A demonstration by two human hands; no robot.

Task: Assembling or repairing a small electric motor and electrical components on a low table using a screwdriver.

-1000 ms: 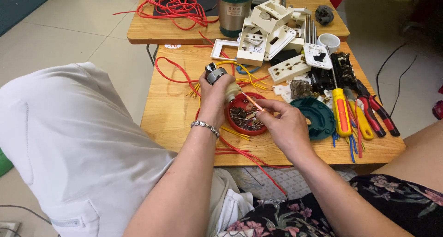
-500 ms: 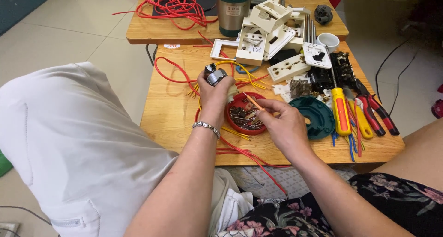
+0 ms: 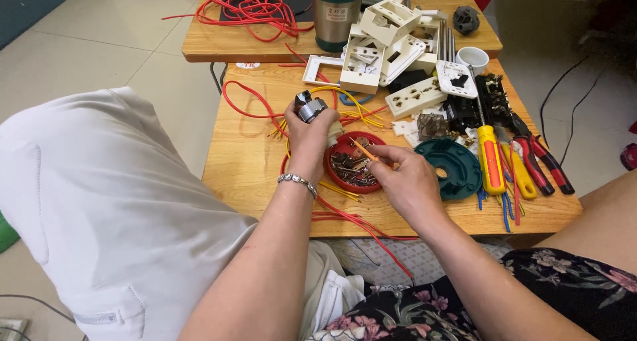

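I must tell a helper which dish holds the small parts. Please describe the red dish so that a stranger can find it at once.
Start at the near wooden table. Between the left hand and the right hand lies the red dish, round, shallow and filled with small dark metal parts. The teal round cover beside it is not red and holds no parts.

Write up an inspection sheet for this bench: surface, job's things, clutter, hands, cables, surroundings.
Surface: wooden table, crowded along the far and right sides.
Job's things: small metal part held over the red dish of small pieces.
Clutter: white socket plates, green disc, yellow screwdriver, pliers.
Hands: left hand grips the part; right hand pinches a thin orange tool.
Cables: red wires, yellow wires.
Surroundings: tiled floor.
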